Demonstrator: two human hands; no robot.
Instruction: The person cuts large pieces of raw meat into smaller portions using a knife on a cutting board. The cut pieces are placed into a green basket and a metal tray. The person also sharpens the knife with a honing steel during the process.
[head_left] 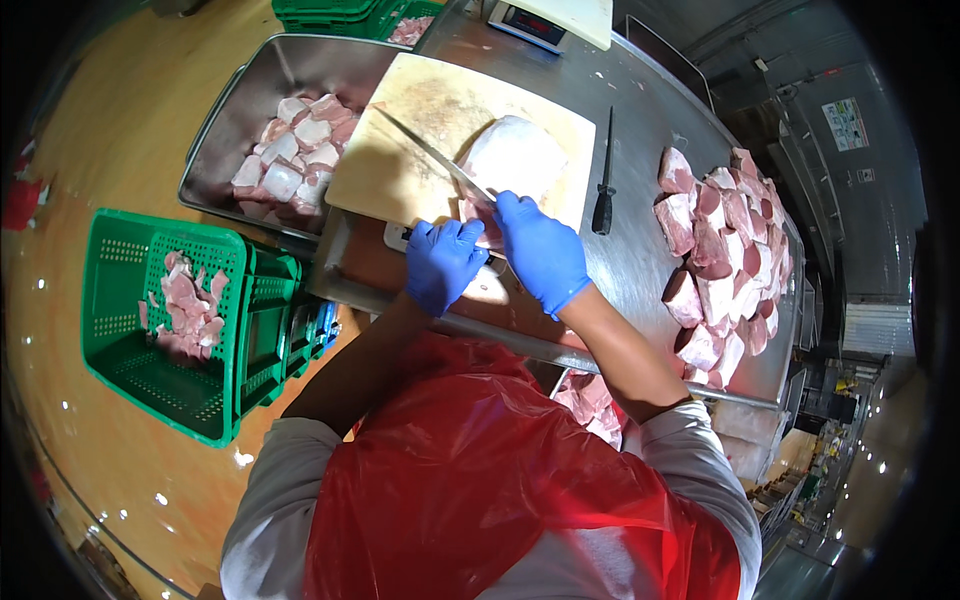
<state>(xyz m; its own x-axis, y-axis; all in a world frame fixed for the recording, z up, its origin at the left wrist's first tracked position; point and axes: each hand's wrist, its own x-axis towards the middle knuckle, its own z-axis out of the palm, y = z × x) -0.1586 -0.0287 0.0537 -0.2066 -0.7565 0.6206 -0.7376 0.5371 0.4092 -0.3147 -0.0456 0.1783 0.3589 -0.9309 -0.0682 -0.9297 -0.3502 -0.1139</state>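
wrapped round the handle of a knife [440,158], the blue-gloved right hand [541,250] has its fingers fully closed; the blade runs out toward ten o'clock. the blue-gloved left hand [446,266] sits just beside it at nine o'clock, fingers curled in by the near edge of the cutting board [430,95]; whether they pinch any meat i cannot tell, since the tips are hidden.

on the board, a large pale joint of meat [516,155] lies at three o'clock, its whitish side up, with pink flesh showing near the hands at its seven o'clock. the blade lies against that near left side; how deep it sits is unclear.

reading the dial from the board's middle, a metal tub [225,150] of meat chunks [300,145] is close by at nine, and a green crate [105,300] with small pink trimmings [188,308] is at eight. a sharpening steel [606,180] with a black handle rests on the metal table [640,130] at three. near four, a heap of cut meat pieces [725,260] covers the table's right end. at one o'clock is a scale [535,28].
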